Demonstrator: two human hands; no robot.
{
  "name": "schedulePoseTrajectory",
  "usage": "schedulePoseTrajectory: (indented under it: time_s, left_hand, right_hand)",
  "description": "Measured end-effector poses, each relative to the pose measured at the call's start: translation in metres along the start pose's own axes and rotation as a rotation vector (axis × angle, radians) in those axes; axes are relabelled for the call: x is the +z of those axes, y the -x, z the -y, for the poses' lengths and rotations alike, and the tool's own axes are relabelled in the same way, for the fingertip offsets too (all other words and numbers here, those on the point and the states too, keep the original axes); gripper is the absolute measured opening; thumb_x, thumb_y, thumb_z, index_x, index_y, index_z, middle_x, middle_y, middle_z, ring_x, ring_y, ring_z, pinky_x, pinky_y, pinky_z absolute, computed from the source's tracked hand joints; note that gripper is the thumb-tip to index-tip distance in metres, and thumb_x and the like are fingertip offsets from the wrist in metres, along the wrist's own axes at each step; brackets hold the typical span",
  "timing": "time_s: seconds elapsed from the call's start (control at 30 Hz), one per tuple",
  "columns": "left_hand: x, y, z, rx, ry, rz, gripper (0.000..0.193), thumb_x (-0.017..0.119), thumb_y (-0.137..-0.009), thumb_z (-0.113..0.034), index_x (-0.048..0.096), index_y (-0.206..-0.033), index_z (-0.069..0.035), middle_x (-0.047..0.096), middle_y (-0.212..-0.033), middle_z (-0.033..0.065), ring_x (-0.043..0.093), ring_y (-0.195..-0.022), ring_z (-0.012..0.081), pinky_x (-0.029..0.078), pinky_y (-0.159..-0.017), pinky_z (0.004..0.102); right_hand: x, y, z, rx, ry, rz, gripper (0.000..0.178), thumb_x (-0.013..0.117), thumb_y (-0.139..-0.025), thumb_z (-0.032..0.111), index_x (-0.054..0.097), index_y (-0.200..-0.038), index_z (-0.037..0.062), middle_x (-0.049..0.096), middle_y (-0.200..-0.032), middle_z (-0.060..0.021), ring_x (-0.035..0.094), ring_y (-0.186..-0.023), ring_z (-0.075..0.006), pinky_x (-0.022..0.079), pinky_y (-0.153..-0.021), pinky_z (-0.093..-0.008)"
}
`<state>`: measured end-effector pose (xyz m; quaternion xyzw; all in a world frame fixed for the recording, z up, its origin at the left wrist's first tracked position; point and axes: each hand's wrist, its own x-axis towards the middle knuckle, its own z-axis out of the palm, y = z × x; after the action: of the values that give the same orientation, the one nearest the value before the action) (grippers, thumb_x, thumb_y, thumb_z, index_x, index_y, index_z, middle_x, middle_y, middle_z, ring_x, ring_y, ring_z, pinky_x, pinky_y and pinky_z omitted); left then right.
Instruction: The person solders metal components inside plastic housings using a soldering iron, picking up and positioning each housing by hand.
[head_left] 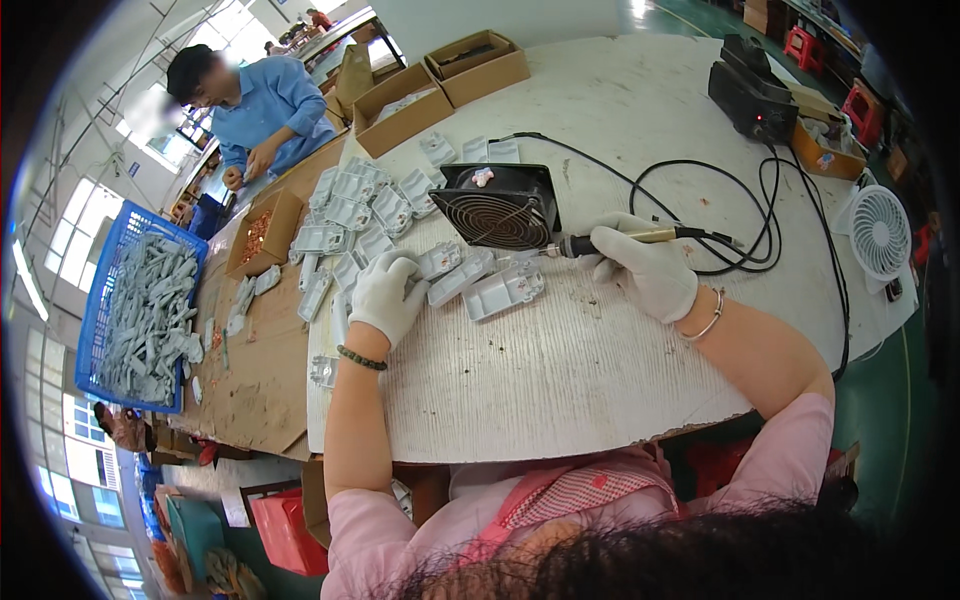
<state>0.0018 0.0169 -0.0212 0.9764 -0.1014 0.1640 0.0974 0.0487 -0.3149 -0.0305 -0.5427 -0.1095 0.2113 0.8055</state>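
Observation:
My right hand (645, 262), in a white glove, grips a soldering iron (577, 246) whose tip points left, above the grey plastic casings. My left hand (388, 300), also gloved, is closed with curled fingers beside the casing pile; whatever it may hold is hidden. Between the hands lie a long open casing (503, 292) and a narrower casing (461, 277). More grey casings (350, 205), several with small parts inside, are heaped beyond my left hand. Just behind the iron's tip stands a black square fan (497, 208) with a round wire guard.
Black cables (700, 165) loop across the white tabletop toward a black box-shaped unit (750, 95). A small white fan (880, 228) stands at right. Cardboard boxes (403, 108) line the far edge. At left are a blue basket (98, 300) of grey pieces and a co-worker (265, 100).

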Motion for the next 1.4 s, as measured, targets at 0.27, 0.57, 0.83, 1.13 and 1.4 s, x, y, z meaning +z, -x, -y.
schedulePoseTrajectory:
  time_s: [0.27,0.57,0.83,1.13,1.4]
  left_hand:
    - [-0.001,-0.002,-0.001,0.028,0.041,-0.072,0.014,0.064,-0.078,-0.013,0.055,-0.085,-0.004,0.059,-0.100,0.0117,0.057,-0.086,0.0306,0.046,-0.075,0.0383]
    - [-0.013,0.000,-0.040,0.117,0.384,0.012,0.020,0.070,-0.076,-0.008,0.052,-0.083,-0.001,0.058,-0.105,0.0120,0.061,-0.079,0.0247,0.051,-0.070,0.0315]
    - [-0.010,0.002,-0.046,0.349,0.384,0.032,0.021,0.075,-0.067,-0.008,0.056,-0.074,-0.005,0.058,-0.107,0.0115,0.058,-0.091,0.0285,0.049,-0.075,0.0357]
    - [-0.013,0.000,-0.049,0.449,0.298,-0.004,0.021,0.075,-0.063,-0.009,0.056,-0.071,-0.007,0.058,-0.107,0.0104,0.057,-0.093,0.0300,0.047,-0.078,0.0389]
    - [-0.011,0.001,-0.049,0.451,0.271,-0.007,0.022,0.075,-0.063,-0.010,0.056,-0.071,-0.007,0.058,-0.106,0.0104,0.056,-0.094,0.0302,0.048,-0.077,0.0390]
  right_hand:
    - [0.001,0.001,0.003,-0.002,-0.049,0.005,0.015,0.056,-0.091,0.017,0.059,-0.096,0.0039,0.063,-0.083,-0.0064,0.056,-0.063,-0.0062,0.047,-0.057,-0.0184]
    - [0.002,0.002,0.003,-0.024,-0.086,0.003,0.017,0.052,-0.092,0.017,0.059,-0.099,0.0025,0.063,-0.081,-0.0071,0.056,-0.061,-0.0071,0.046,-0.055,-0.0181]
    - [0.003,0.000,0.002,-0.047,0.102,0.053,0.017,0.053,-0.091,0.013,0.060,-0.100,0.0011,0.064,-0.083,-0.0087,0.059,-0.063,-0.0081,0.050,-0.056,-0.0191]
    - [0.007,0.003,0.006,-0.034,0.180,0.069,0.016,0.055,-0.089,0.013,0.061,-0.098,0.0011,0.064,-0.084,-0.0071,0.059,-0.065,-0.0079,0.051,-0.058,-0.0196]
    - [0.008,0.005,0.007,-0.036,0.231,0.066,0.017,0.056,-0.088,0.014,0.062,-0.098,0.0019,0.065,-0.085,-0.0063,0.059,-0.066,-0.0069,0.052,-0.059,-0.0208]
